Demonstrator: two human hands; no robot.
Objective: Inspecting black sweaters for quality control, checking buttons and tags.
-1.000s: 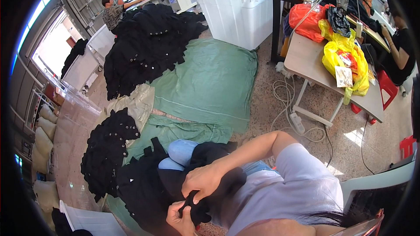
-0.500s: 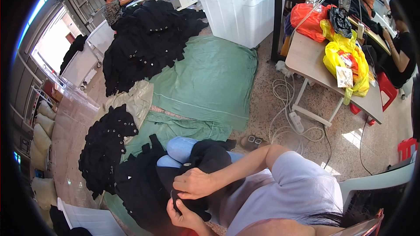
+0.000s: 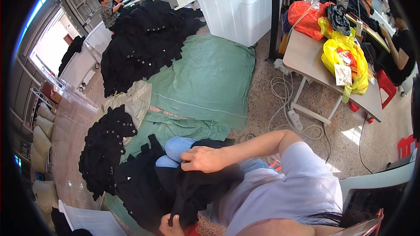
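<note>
One black garment (image 3: pixel 199 185) hangs between two hands beside the person's blue-clad knees (image 3: pixel 178 148): the left hand (image 3: pixel 171 224) pinches its lower end between thumb and fingers, the right hand (image 3: pixel 202 159) has fingers curled closed on its upper edge. Beyond spreads a green sheet (image 3: pixel 210 78), then a white bin (image 3: pixel 238 15).

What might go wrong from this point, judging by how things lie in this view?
1. The left grip has just an edge of the black garment between thumb and fingers, so that edge might slip free.
2. Other black clothes lie right beside the lap, so similar-looking pieces may get tangled or mixed up.
3. A looped white cable lies on the floor to the person's right; a foot could perhaps snag it.
</note>
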